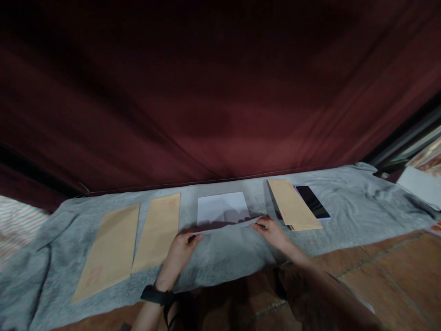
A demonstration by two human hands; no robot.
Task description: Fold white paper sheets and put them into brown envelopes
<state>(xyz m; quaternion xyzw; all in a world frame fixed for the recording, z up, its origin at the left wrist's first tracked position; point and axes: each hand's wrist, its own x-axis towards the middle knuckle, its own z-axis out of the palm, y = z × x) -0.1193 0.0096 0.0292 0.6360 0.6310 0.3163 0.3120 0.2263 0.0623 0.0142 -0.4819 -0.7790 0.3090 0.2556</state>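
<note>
A white sheet of paper point(222, 208) lies in the middle of a grey cloth point(223, 257), its near edge lifted and curling over. My left hand point(182, 250) pinches that lifted edge at its left end. At the right end, my right hand point(272, 231) pinches the same edge. A black band sits on my left wrist. Two brown envelopes point(112, 250) point(158, 232) lie flat to the left of my left hand.
A small stack of brown envelopes point(293, 204) lies right of the paper, with a dark phone point(312, 201) beside it. A dark red curtain point(220, 92) hangs behind the cloth. Brown floor tiles point(389, 271) lie in front. A white object point(420, 184) sits far right.
</note>
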